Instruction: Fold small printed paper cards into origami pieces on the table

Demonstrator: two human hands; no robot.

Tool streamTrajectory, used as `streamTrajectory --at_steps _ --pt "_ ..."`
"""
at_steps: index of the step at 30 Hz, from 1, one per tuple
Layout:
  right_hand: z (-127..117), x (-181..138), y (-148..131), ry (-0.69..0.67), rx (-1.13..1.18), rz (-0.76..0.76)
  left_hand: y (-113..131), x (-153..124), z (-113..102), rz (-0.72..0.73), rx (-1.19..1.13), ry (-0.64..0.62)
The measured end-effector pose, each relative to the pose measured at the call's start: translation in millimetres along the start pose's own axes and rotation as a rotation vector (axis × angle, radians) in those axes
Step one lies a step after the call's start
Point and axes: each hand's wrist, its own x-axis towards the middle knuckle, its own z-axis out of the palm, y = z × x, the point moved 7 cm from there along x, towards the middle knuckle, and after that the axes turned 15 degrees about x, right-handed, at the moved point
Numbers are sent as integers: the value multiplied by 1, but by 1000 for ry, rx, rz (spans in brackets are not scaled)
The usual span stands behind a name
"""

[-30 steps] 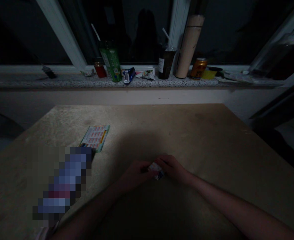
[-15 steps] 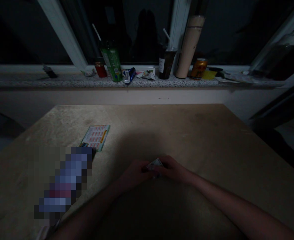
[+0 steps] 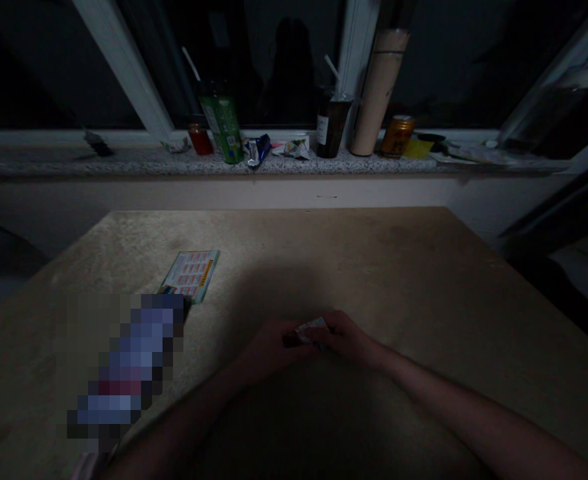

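Observation:
Both hands meet low in the middle of the head view, above the wooden table [image 3: 384,267]. Between them is a small, pale, patterned card-like piece [image 3: 313,328]; its exact kind is too dim to make out. My right hand [image 3: 347,339] is closed on it, the thumb lying across its face. My left hand [image 3: 271,345] curls around its left side, and a dark gap shows between thumb and fingers there. Shadow hides part of the left fingertips and the underside of the piece.
On the table's left lie a printed sheet [image 3: 193,272] and a pixelated blue object [image 3: 139,353]. Along the stone windowsill [image 3: 284,165] stand a green container [image 3: 227,130], a dark cup with a straw [image 3: 330,130], a tall beige flask [image 3: 380,93], an orange can [image 3: 398,137] and crumpled wrappers [image 3: 259,150].
The right thumb has moved further over the patterned piece, and more of its face shows. A dark gap has opened at the left hand's thumb. Both arms stay in place.

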Motion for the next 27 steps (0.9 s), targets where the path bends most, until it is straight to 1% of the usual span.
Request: streamTrajectory --at_steps 7,12,16,20,23,27 --pt "-2 -1 -10 73 71 25 -2 0 -1 -27 9 5" --pt "-12 1 -2 170 124 9 0 -1 -3 11 -39 12" --pt "-18 2 3 201 161 -12 1 -1 -10 21 -96 90" --pt "-21 3 0 236 179 -39 0 -1 -18 -3 -106 177" --pt "-22 3 -4 260 192 -56 -1 -1 -22 -42 -121 217" --pt "-21 3 -5 272 263 -54 0 -2 -24 -75 -150 245"
